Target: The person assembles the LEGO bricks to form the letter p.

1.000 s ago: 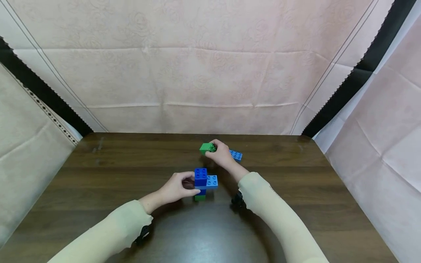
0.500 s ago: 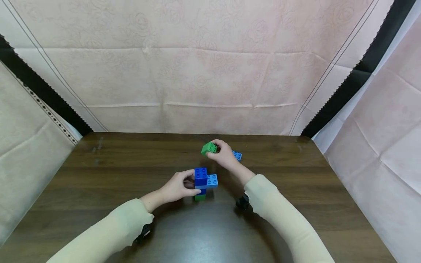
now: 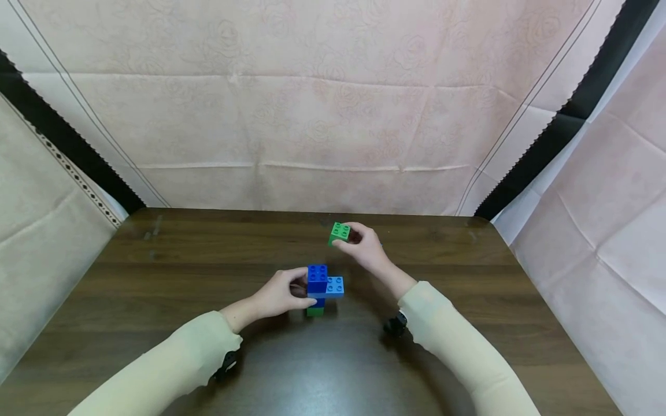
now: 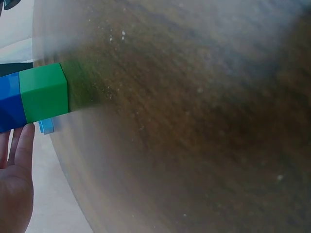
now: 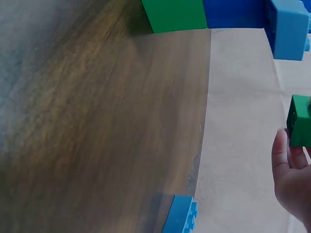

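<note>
In the head view, my left hand (image 3: 278, 294) grips a stack of toy building bricks from its left side, thumb in front. A dark blue brick (image 3: 317, 279) tops the stack. Under it a light blue brick (image 3: 335, 286) juts out to the right, above another dark blue brick and a green brick (image 3: 314, 312) standing on the table. Farther back, my right hand (image 3: 364, 248) pinches a separate green brick (image 3: 339, 232) between thumb and fingers, studs facing up, raised above the table. The right wrist view shows this green brick (image 5: 302, 121) beside the fingers, partly cut off.
A loose light blue brick (image 5: 180, 216) lies on the wooden table (image 3: 234, 358); in the head view my right hand hides nearly all of it. Pale cloth (image 3: 312, 127) hangs behind the table's far edge and at both sides.
My right hand has moved slightly right with the green brick, whose studs have turned from facing sideways to facing up. It now covers the loose light blue brick. My left hand stays at the stack.
</note>
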A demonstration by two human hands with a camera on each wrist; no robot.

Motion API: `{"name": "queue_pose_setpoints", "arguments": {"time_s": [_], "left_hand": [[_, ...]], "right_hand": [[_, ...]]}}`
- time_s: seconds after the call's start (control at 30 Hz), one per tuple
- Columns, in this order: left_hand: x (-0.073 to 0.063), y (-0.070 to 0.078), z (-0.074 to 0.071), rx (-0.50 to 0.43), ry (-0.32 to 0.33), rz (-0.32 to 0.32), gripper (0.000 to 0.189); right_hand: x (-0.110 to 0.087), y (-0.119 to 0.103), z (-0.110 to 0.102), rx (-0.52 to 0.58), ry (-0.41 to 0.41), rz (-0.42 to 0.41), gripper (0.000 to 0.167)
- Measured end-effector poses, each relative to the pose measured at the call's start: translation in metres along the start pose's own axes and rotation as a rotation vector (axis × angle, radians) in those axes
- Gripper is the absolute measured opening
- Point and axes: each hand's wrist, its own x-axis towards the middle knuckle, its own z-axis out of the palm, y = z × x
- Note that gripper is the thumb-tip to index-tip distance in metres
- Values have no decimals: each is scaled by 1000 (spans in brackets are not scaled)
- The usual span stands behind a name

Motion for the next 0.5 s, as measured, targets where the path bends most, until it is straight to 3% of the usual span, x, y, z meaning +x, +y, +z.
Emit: {"name": "queue_pose_setpoints", "arguments": {"time_s": [0.23, 0.5], "left_hand": [[2, 1, -1, -11, -8, -8, 34], [5, 0, -1, -6, -3, -5, 30]], "right_hand": [[-9, -8, -7, 75, -17, -14, 36], [-17, -4, -14, 56, -54, -36, 36]]}}
